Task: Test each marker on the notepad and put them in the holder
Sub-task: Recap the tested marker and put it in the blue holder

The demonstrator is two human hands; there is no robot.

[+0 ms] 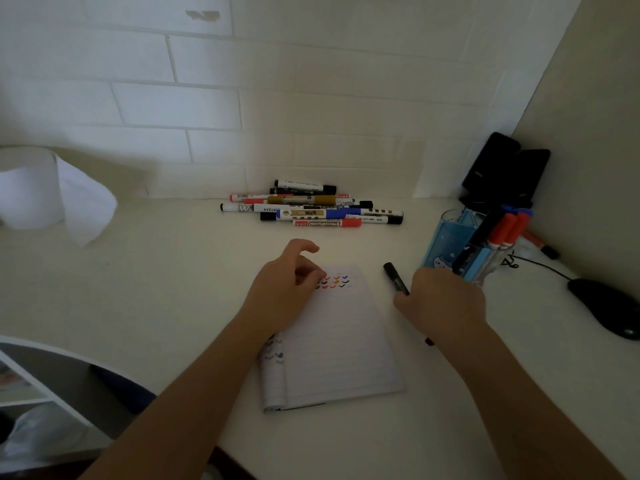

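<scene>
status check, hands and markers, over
Left hand empty, resting on notepad. Right hand holds black marker beside holder. Marker pile waits.

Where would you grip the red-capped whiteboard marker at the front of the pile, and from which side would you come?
Grip the red-capped marker around the middle of its white barrel, coming from above and from the person's side. It lies flat and crosswise at the near edge of the marker pile, so its front flank is open to fingers, while other markers crowd its far side.

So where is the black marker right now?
In the head view, the black marker is in the right hand, right of the notepad, near the blue holder.
</scene>
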